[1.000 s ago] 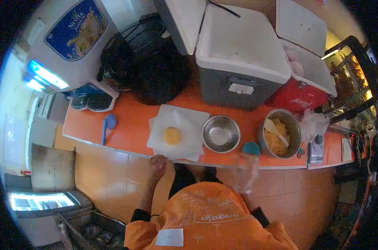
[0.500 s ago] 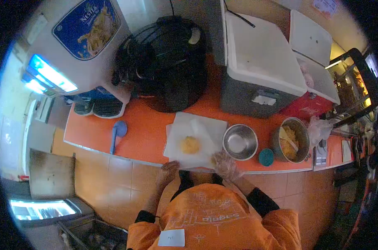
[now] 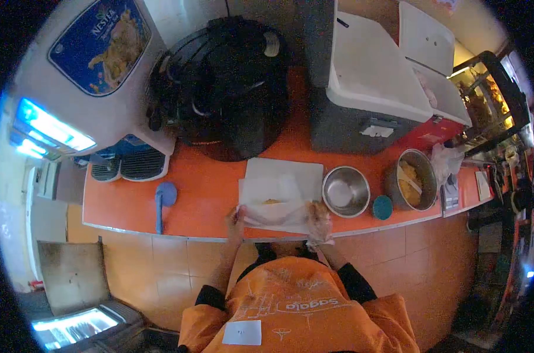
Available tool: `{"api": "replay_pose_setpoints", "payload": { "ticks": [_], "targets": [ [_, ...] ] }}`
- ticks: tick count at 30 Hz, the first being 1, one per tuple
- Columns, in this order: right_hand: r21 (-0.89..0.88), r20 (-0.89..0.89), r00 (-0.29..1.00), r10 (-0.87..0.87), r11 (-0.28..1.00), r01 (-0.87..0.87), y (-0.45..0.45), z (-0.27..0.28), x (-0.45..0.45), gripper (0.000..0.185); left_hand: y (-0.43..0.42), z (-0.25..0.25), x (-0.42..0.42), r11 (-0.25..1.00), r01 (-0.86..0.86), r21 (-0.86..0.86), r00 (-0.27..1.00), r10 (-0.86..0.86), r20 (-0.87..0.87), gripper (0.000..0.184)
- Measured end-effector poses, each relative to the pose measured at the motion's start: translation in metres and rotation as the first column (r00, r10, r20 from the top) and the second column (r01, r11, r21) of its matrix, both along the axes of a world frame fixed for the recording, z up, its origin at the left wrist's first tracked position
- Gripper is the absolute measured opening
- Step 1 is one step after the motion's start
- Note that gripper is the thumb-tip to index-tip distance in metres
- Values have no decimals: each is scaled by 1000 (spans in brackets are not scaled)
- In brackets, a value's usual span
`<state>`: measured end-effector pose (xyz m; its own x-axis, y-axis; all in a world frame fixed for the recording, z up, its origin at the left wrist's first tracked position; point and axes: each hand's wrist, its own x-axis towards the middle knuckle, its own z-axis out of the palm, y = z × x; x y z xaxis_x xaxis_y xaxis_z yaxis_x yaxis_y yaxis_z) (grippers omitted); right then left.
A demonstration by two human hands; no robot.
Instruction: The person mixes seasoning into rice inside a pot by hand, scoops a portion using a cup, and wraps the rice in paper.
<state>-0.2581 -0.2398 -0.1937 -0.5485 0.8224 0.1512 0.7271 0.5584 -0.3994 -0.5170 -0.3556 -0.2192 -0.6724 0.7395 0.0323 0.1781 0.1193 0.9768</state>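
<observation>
My left hand (image 3: 236, 221) is bare and pinches the near left corner of a thin white paper sheet (image 3: 281, 210). At the sheet's near right corner, my right hand (image 3: 318, 221), in a clear plastic glove, is closed on the paper too. Between them the near edge is lifted and folds over a mound of yellow, rice-like food (image 3: 271, 201). Just a strip of the food shows behind the fold. More white sheets (image 3: 284, 169) lie flat underneath on the orange counter.
To the right stand a steel bowl (image 3: 346, 192), a teal round container (image 3: 382, 207) and a pot (image 3: 390, 183) of yellow food with a pale spatula. A blue ladle-like scoop (image 3: 166, 194) lies left. Behind are a large black appliance (image 3: 232, 88) and a grey cooler (image 3: 349, 126).
Both hands have taken the sheet's near corners and raised that edge away from me, over the yellow mound, which was fully visible before. The camera view has shifted slightly.
</observation>
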Motion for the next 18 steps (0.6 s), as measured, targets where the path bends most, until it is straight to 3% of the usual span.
{"api": "replay_pose_setpoints", "payload": {
  "ticks": [1, 4, 8, 10, 11, 13, 14, 15, 16, 17, 18],
  "targets": [
    [-9, 15, 1000, -27, 1000, 27, -2, -3, -1, 36, 4, -3, -2, 995, -34, -89, 999, 33, -15, 33],
    [-43, 45, 995, -86, 995, 88, -6, -7, -1, 37, 9, -33, -6, 987, -55, -149, 998, 51, -26, 35],
    [-25, 59, 986, -158, 987, 159, -12, -8, -5, 38, 10, -34, -16, 970, 46, -237, 999, -45, 7, 38],
    [10, 59, 980, -190, 982, 190, -18, -10, -6, 39, 1, -51, -36, 962, 50, -267, 981, -97, -166, 38],
    [57, 57, 977, -206, 978, 203, -21, -10, -7, 40, -8, -48, -44, 961, 60, -268, 980, -108, -167, 38],
    [231, 35, 966, -254, 943, 240, -30, -3, -13, 41, -35, -41, -62, 984, -110, -140, 877, 29, -480, 35],
    [297, 12, 964, -267, 921, 251, -36, 4, -18, 41, -51, -62, -74, 985, -96, -141, 878, 17, -479, 35],
    [331, -9, 967, -254, 912, 242, -37, 24, -26, 34, -63, -92, -83, 921, -30, -389, 983, -43, -177, 32],
    [365, -29, 970, -240, 901, 234, -38, 44, -34, 28, -74, -120, -91, 776, 85, -625, 995, -31, 98, 29],
    [-83, 60, 998, -17, 996, 22, -36, 66, -47, 33, -65, -81, -76, 821, 222, -526, 920, 3, 392, 26],
    [-302, 50, 993, 107, 949, -87, -40, 63, -54, 35, -54, -33, -60, 856, 301, -420, 748, 61, 661, 23]
  ]
}}
